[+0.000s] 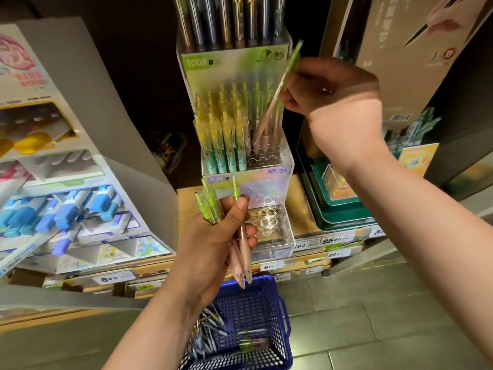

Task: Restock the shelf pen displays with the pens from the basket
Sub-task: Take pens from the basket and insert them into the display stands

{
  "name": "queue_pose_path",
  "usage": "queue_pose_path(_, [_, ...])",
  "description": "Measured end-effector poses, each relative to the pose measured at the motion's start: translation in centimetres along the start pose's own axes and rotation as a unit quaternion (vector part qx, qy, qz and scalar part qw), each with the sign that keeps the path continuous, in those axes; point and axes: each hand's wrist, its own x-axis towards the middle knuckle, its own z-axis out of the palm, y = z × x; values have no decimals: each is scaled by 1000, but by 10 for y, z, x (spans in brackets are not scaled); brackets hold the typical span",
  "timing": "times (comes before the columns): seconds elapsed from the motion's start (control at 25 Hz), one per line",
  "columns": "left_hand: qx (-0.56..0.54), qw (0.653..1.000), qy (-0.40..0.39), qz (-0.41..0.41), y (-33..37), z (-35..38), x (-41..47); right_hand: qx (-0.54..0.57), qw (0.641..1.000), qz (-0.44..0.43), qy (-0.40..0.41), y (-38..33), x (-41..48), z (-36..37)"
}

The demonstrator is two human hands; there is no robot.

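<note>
My right hand (333, 94) grips one green-and-pink pen (277, 97), tilted, its tip down among the pink pens in the right side of the clear acrylic pen display (286, 158). Yellow-and-teal pens (224, 134) fill the display's left rows; empty ring holes show in front. My left hand (216, 239) holds a bundle of green-and-pink pens (241, 236) in front of the lower empty tier (269, 222). Below, on the floor, the blue basket (266, 297) contains several loose pens (213, 332).
A grey cardboard display (80, 182) with blue correction-tape items stands on the left. Dark pens (226, 22) rise in the tier above. Green boxed goods (344, 209) and a tall beige carton (400, 49) sit right. Price labels (330, 240) line the wooden shelf edge.
</note>
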Motion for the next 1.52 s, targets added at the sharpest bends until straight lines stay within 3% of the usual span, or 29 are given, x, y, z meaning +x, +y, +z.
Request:
queue_pose_path(0.28, [-1, 999, -4, 36, -1, -3, 0, -191, 980, -35, -48, 10, -3, 19])
queue_pose_path(0.64, [23, 999, 21, 34, -5, 0, -3, -376, 916, -45, -135, 31, -10, 21])
queue_pose_path(0.84, [16, 999, 11, 37, -6, 6, 0, -252, 960, 25, -119, 28, -37, 9])
queue_pose_path(1.0, [10, 998, -20, 56, -2, 11, 4, -149, 946, 138, -253, 30, -73, -1])
queue_pose_path(1.08, [15, 998, -26, 60, -3, 13, 6, -104, 945, 166, -263, 37, -79, -4])
queue_pose_path(1.32, [-2, 1000, 3, 1, -6, 11, 11, 79, 961, 226, -141, 32, -61, -8])
queue_pose_path(1.52, [-20, 1000, 7, -17, -11, 9, 12, 114, 982, 149, 2, 15, -13, -13])
